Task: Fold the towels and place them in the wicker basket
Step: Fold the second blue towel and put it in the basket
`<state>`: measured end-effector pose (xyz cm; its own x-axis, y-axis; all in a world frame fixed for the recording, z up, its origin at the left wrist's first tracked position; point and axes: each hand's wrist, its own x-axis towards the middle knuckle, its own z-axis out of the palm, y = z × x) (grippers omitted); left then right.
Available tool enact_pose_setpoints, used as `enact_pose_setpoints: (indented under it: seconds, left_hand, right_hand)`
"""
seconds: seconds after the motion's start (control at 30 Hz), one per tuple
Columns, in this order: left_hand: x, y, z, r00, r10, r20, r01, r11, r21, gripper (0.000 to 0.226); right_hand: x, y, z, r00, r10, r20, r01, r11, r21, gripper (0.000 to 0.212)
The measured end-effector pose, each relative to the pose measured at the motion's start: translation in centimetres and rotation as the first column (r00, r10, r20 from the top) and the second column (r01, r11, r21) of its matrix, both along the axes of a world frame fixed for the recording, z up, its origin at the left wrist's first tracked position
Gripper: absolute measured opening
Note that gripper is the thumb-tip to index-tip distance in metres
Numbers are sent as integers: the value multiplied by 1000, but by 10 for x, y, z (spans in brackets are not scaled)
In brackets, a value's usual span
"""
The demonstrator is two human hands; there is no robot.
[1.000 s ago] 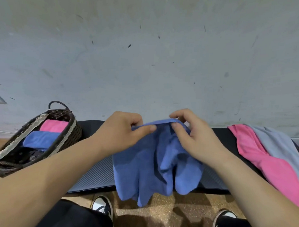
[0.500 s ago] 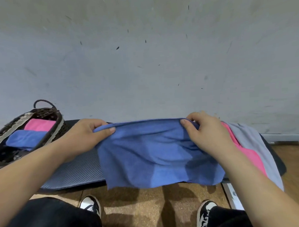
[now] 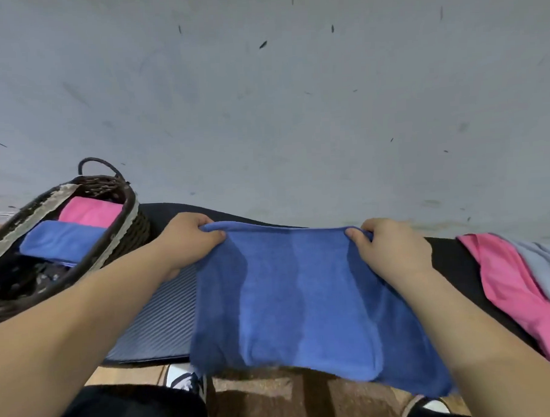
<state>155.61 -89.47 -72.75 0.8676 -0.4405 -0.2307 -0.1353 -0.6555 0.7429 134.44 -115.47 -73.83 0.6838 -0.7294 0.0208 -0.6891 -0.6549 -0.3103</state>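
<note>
A blue towel point(image 3: 296, 302) hangs spread out in front of me over the dark mat point(image 3: 159, 327). My left hand point(image 3: 187, 240) pinches its top left corner and my right hand point(image 3: 392, 250) pinches its top right corner, so the upper edge is stretched between them. The towel's lower edge hangs past the mat's front edge. A dark wicker basket point(image 3: 123, 227) with a pale trim stands at the left and holds a folded pink towel point(image 3: 91, 211) and a folded blue towel point(image 3: 60, 239).
A pink towel point(image 3: 510, 292) and a grey towel point(image 3: 547, 269) lie loose at the right on the mat. A grey wall point(image 3: 262, 98) rises right behind the mat. My shoes point(image 3: 186, 381) stand on the wooden floor below.
My hands have drawn apart along the blue towel's top edge, opening it from a bunched state into a flat spread sheet. The view has shifted slightly.
</note>
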Motion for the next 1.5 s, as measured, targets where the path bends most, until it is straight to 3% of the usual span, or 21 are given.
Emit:
enact_pose_setpoints:
  seconds: [0.2,0.3,0.37,0.43,0.53,0.63,0.7,0.87,0.97,1.07,1.2,1.3,1.37,1.5]
  left_hand:
    - [57,-38,-44,969,-67,238,20,981,192,14]
    - [70,-46,-56,959,-97,266,29,968,251,44]
    - [63,-44,-58,958,-94,270,16,961,276,64]
    - [46,-39,-56,921,-163,355,62,958,279,64]
    - [4,-34,-49,862,-370,347,244,902,356,68]
    - [-40,-37,-55,855,-507,109,376,751,544,89]
    - [-57,-35,-67,860,-509,21,410,715,567,93]
    - [-59,-22,-90,818,-562,124,382,691,613,91]
    - [-48,-14,-93,803,-568,177,367,707,605,87]
    - [-29,4,-97,793,-558,243,322,724,610,87]
    - [-18,25,-99,773,-553,311,304,754,583,90]
    - [-27,20,-92,754,-555,351,290,761,580,100]
    - [-43,5,-83,744,-538,396,305,801,515,96]
    - [-84,-37,-71,649,-612,452,453,788,416,71]
  right_hand:
    - [38,-18,-42,998,-62,-27,62,998,-4,47]
    - [49,-18,-54,996,-13,91,15,1000,-23,30]
    - [54,-12,-52,985,50,164,-44,998,-38,30]
    - [56,-1,-42,977,111,180,-110,994,-14,34]
    - [52,22,-27,969,246,20,-247,967,60,39]
    - [38,48,-23,904,301,-304,-289,954,86,59]
    - [27,58,-23,833,243,-497,-220,970,106,72]
    - [17,62,-30,724,245,-644,-142,968,209,91]
    - [20,63,-36,740,291,-606,-148,950,275,92]
    - [22,62,-39,792,384,-474,-268,917,295,87]
    - [15,56,-30,889,452,-69,-420,867,267,63]
    - [-2,42,-17,920,349,181,-383,897,219,39]
    - [-19,21,-9,957,242,158,-268,947,178,26]
    - [-61,-29,-14,996,12,-87,7,977,214,19]
